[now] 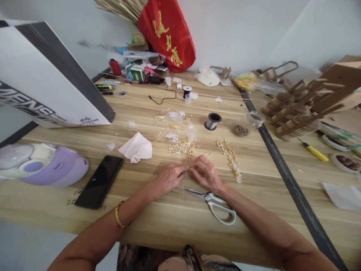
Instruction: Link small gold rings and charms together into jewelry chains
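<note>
My left hand and my right hand meet fingertip to fingertip low over the table, both closed in a pinch. A tiny shiny piece shows between them, too small to name, and a thin clear thread seems to hang below. Just beyond my fingers lies a pile of gold and silver jewelry findings. Scissors with pale handles rest under my right wrist, blades pointing left. To the right of my right hand, a strung bundle of gold and silver pieces lies on the table.
Farther back stand a wire spool and a jar on its side with beads. At left are a phone, a crumpled tissue, a purple bottle and a large box. Woven baskets crowd the right.
</note>
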A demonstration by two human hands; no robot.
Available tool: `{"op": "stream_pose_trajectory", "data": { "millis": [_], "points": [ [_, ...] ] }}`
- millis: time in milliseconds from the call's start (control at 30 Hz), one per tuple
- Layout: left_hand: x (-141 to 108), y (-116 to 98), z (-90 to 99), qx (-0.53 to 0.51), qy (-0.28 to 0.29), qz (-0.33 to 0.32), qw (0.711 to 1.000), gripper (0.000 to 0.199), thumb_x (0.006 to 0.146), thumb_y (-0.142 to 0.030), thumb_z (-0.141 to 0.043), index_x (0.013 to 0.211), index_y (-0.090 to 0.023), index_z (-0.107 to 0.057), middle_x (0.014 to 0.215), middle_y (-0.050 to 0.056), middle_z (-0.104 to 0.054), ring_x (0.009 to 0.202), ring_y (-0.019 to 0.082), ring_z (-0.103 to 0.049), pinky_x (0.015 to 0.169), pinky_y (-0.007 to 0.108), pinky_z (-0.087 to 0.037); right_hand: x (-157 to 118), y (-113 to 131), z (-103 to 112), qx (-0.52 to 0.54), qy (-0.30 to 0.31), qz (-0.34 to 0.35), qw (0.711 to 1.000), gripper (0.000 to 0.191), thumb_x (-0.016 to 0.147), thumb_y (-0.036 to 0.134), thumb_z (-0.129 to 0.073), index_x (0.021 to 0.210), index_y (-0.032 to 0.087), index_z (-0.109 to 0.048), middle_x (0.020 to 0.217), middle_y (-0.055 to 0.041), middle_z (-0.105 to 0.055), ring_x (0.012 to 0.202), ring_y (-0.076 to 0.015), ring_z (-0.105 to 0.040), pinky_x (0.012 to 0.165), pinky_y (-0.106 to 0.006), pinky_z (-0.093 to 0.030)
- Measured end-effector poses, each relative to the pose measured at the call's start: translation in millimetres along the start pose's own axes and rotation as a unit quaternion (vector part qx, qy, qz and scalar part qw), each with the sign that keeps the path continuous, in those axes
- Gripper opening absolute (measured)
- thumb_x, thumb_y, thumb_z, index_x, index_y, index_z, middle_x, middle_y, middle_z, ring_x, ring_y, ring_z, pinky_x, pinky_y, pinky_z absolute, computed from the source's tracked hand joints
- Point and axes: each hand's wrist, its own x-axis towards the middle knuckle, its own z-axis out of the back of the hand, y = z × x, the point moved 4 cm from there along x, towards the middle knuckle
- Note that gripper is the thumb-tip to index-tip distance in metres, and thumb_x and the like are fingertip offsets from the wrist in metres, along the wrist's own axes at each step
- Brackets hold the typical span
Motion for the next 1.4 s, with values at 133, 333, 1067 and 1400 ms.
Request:
{"op": "stream_pose_trajectory", "data": {
  "millis": [133, 333, 1067, 1400],
  "points": [
    [0.2, -5.4, -1.8, 0.061, 0.017, -0.022, 0.998, 0.022, 0.089, -0.023, -0.044, 0.095, -0.017, -0.065, 0.092, 0.006, -0.069, 0.082, 0.018, -0.063, 0.075, 0.027, -0.044, 0.2, 0.8, 1.4, 0.002, 0.002, -0.003, 1.000, 0.007, 0.086, 0.020, -0.052, 0.081, 0.019, -0.057, 0.075, -0.0047, -0.052, 0.072, -0.0168, -0.049, 0.062, -0.031, -0.043],
    [2.1, -4.5, -5.1, 0.057, 0.017, -0.019, 0.998, 0.024, 0.090, -0.024, -0.041, 0.091, -0.016, -0.064, 0.087, 0.007, -0.069, 0.078, 0.018, -0.062, 0.072, 0.027, -0.043, 1.7, 3.4, 4.8, 0.008, -0.004, 0.009, 1.000, 0.009, 0.086, 0.020, -0.051, 0.080, 0.018, -0.057, 0.074, -0.0044, -0.052, 0.071, -0.0163, -0.048, 0.061, -0.029, -0.043],
    [7.3, 9.1, -2.9, -0.569, 0.021, 0.170, 0.804, 0.035, 0.067, -0.043, -0.069, 0.076, -0.012, -0.058, 0.048, -0.009, -0.035, 0.038, 0.001, -0.021, 0.038, 0.019, -0.011, -2.0, 5.9, 10.4, 0.013, -0.048, 0.049, 0.998, 0.010, 0.086, 0.022, -0.055, 0.093, 0.021, -0.062, 0.081, -0.0048, -0.055, 0.076, -0.0170, -0.052, 0.066, -0.031, -0.047],
    [7.6, 5.8, -3.3, -0.582, 0.019, 0.171, 0.794, 0.039, 0.063, -0.046, -0.071, 0.076, -0.011, -0.059, 0.047, -0.009, -0.035, 0.037, 0.001, -0.021, 0.037, 0.019, -0.010, -1.6, 5.8, 9.1, 0.025, -0.045, 0.047, 0.998, 0.011, 0.086, 0.024, -0.055, 0.095, 0.022, -0.062, 0.081, -0.0049, -0.056, 0.075, -0.0168, -0.053, 0.064, -0.031, -0.047]
  ]
}}
